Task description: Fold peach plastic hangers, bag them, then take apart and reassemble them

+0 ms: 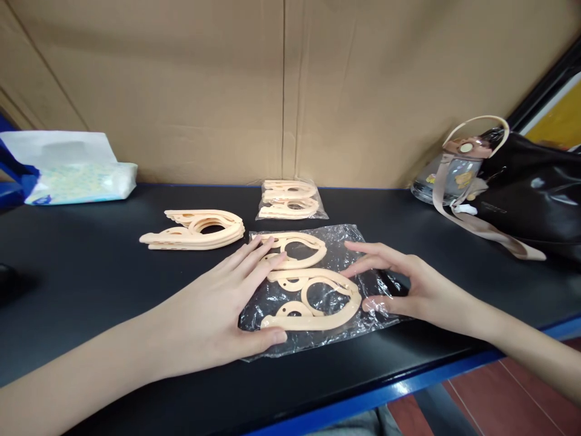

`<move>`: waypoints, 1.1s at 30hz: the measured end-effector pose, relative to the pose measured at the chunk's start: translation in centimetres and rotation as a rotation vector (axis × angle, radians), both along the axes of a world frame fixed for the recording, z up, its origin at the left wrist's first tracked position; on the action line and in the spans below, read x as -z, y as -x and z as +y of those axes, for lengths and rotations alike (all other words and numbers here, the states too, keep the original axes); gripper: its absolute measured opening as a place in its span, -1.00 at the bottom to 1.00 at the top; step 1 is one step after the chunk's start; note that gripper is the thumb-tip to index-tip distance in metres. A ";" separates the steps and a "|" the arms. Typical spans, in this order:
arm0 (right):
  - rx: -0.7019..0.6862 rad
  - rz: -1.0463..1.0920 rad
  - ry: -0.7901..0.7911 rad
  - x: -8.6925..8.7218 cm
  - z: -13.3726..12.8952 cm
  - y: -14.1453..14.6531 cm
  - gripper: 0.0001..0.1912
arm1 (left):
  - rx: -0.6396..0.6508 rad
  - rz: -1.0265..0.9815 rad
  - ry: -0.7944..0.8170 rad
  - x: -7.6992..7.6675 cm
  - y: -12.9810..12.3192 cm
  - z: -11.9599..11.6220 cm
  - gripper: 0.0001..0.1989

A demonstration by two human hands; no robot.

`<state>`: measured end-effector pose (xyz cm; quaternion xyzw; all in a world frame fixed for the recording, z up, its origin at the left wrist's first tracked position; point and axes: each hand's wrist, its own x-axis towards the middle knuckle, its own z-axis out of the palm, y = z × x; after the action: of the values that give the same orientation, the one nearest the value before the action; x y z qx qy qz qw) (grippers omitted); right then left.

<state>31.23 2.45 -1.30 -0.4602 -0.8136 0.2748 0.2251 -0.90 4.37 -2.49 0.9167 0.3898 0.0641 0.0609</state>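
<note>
A clear plastic bag [349,245] lies flat on the black table in front of me. Inside it are two cream folding hangers [329,324], one behind the other. My left hand [227,297] rests on the bag's left side, fingers spread over the hangers' ends and thumb near the front one. At the right side, my right hand [403,278] touches the bag with its fingers apart. Left of the bag is a stack of loose cream folding hangers [204,239]. Behind it lies a smaller-looking bagged set of hangers [290,198].
A pack of tissues [82,181] sits at the back left. On the right stand a clear water bottle [460,172] with a strap and a black bag [535,188]. A cardboard wall [204,91] rises behind the table, whose blue front edge [363,399] runs near me.
</note>
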 end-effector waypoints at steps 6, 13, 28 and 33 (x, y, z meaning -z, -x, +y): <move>-0.144 0.029 -0.026 -0.1 0.3 0.6 -0.34 | -0.064 -0.062 -0.064 0.4 -0.4 -0.7 -0.10; -0.152 0.056 -0.137 0.9 1.7 1.1 -0.38 | -0.053 -0.064 -0.051 0.5 -0.2 -0.4 -0.03; -0.163 -0.032 -0.177 0.9 2.2 1.2 -0.18 | 0.006 -0.056 -0.034 1.1 0.4 0.3 -0.01; -0.169 -0.004 -0.192 0.9 2.6 1.4 -0.22 | -0.012 -0.065 -0.029 1.0 0.3 0.4 -0.02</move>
<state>29.82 5.02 -2.22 -0.3670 -0.8725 0.2128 0.2426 -1.21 4.74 -3.53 0.9126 0.3919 0.1000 0.0598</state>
